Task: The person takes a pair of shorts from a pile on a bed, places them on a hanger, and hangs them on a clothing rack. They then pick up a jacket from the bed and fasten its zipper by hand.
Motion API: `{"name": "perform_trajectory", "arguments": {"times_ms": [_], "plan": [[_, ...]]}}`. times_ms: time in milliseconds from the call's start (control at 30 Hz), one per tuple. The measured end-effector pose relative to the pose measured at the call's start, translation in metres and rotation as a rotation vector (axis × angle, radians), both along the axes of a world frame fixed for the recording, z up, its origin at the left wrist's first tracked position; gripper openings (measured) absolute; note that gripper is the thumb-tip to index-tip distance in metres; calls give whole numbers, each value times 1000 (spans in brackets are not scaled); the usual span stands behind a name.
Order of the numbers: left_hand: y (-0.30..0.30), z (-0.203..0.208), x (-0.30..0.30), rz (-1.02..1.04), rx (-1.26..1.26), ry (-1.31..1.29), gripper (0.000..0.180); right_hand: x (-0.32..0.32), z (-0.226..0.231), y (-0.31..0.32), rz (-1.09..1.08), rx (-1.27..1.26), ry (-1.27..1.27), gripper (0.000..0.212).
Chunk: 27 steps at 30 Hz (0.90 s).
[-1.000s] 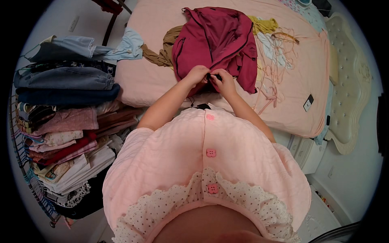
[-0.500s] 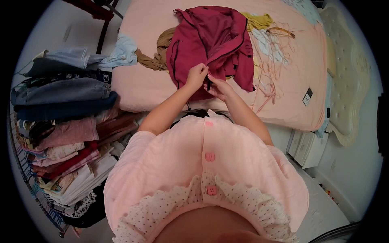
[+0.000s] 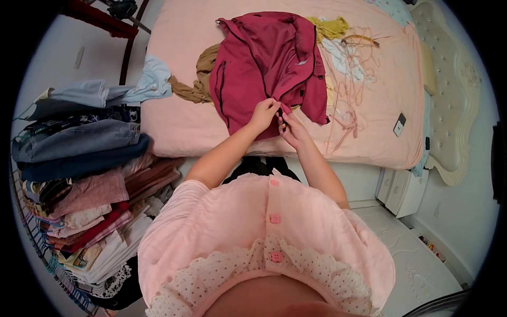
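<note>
A dark pink zip jacket [image 3: 243,63] lies spread over the bed [image 3: 179,124], its front parted and its lining showing. At its near edge, my left hand [image 3: 265,113] pinches the front hem by the black zip, fingers closed. My right hand [image 3: 292,129] is just right of it and slightly nearer, fingers curled around the lower end of the other front edge. A short dark piece shows between its fingers; whether it is the zip end or a cord I cannot tell. The hands nearly touch, and the fingertips partly hide the zip ends.
Brown cloth [image 3: 203,79] and a yellow garment [image 3: 332,27] lie partly under the jacket. Tangled thin pink strands [image 3: 346,127] and a small dark flat object [image 3: 400,124] are to the right. Clothes hang packed on a rack [image 3: 39,245] at left. A white drawer unit [image 3: 404,193] stands right.
Both hands stay at the jacket's near edge, fingers slightly shifted. My right hand has turned a little, showing more of its curled fingers. The whole view has tilted slightly.
</note>
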State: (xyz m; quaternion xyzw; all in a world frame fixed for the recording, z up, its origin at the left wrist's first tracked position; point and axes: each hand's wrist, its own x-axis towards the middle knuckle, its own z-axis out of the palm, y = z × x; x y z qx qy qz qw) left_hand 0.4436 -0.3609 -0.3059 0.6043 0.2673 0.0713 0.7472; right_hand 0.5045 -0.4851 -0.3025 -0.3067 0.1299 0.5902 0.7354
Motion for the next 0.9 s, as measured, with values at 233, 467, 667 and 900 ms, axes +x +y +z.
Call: {"name": "perform_trajectory", "arguments": {"times_ms": [233,467,667,900], "plan": [[-14,-53,22,195,-124,53,17,27,-24,-42,-130,60,188,19],[-6,-155,25,-160,354,718,44,56,-17,-78,-282,22,288,16],[22,-237,-19,-613,843,837,42,57,-16,-67,-111,37,289,27],[-7,-107,13,302,660,405,17,62,-16,-73,-180,-75,141,30]]}}
